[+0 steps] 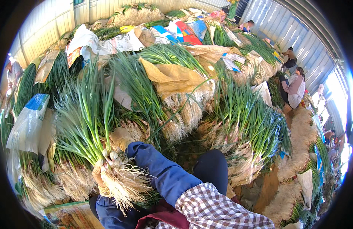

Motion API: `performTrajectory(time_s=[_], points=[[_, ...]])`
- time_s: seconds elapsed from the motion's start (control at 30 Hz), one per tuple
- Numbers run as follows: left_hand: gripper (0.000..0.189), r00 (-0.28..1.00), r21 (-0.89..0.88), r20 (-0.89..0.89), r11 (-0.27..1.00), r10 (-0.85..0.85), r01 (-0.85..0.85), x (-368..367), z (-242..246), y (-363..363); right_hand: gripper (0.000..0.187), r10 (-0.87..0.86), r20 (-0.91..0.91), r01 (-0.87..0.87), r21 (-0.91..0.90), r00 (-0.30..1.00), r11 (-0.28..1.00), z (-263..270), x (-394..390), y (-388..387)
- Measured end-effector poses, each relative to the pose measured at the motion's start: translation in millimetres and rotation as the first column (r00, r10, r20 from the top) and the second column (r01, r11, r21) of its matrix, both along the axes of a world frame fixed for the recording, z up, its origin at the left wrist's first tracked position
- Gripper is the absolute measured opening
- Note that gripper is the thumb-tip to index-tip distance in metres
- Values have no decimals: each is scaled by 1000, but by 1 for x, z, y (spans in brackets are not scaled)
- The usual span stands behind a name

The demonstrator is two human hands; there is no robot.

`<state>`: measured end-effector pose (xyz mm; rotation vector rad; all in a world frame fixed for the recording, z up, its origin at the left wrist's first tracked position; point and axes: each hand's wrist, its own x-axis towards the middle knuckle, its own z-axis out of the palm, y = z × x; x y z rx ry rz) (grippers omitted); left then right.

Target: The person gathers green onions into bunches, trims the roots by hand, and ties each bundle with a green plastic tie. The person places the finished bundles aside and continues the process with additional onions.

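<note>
My left hand [99, 178], in a tan glove, is closed around the lower stems of a bunch of green onions [92, 134]. The bunch stands roughly upright before me, its pale bulbs [115, 156] level with my hand. Long whitish roots [126, 181] hang down to the right. Just behind the stems is my right hand [121, 138], also gloved, reaching left from a blue sleeve. Its fingers are partly hidden by the bunch, so its grip cannot be made out. Loose onions [136, 128] with pinkish bases lie directly beyond it.
Heaped green onions [239, 114] rise to my right and ahead, roots facing me. Brown sacking [176, 78] and white woven sacks [87, 43] cover parts of the heaps. A seated person [295, 87] is at the right. Corrugated metal walls [296, 34] stand behind.
</note>
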<state>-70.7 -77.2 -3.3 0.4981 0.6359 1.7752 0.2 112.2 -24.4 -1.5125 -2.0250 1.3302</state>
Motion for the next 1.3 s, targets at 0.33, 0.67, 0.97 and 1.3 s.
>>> performTrajectory(time_s=[0.33, 0.67, 0.97, 1.3], points=[[36, 995, 123, 44, 989, -90, 84, 33, 11, 27, 29, -439, -880, -626, -449, 183, 638, -4, -11, -15], [38, 997, 0, 59, 999, -40, 40, 43, 40, 14, 36, 514, -402, -438, 270, 758, 858, 12, 74, -3], [40, 827, 420, 390, 877, -406, 232, 11, 69, 1, 23, -117, -650, -115, -303, 751, 946, 18, 100, -2], [40, 860, 436, 347, 876, -374, 205, -7, 68, -8, 45, 102, -17, -101, 41, 995, 994, 26, -37, -24]])
